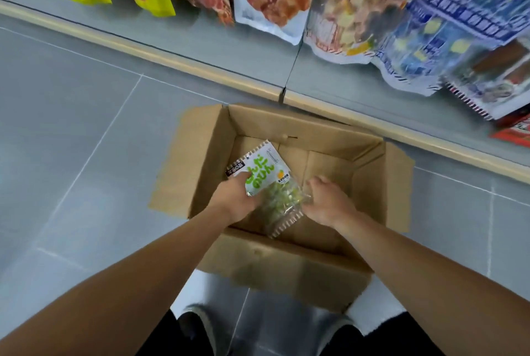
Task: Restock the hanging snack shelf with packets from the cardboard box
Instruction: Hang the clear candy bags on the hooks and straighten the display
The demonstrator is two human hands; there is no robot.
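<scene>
Centre frame, left hand (233,193) grips a green-lettered snack packet (269,185) over the open cardboard box (289,266); right hand (329,202), fingers loosely curled, touches its edge; writing unreadable.

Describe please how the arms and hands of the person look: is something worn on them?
Both arms are bare all along the part in view; no sleeve reaches into the picture. The left hand and the right hand wear no gloves. No watch, bracelet or ring shows on the wrists or fingers, though the picture is a little blurred.
</scene>
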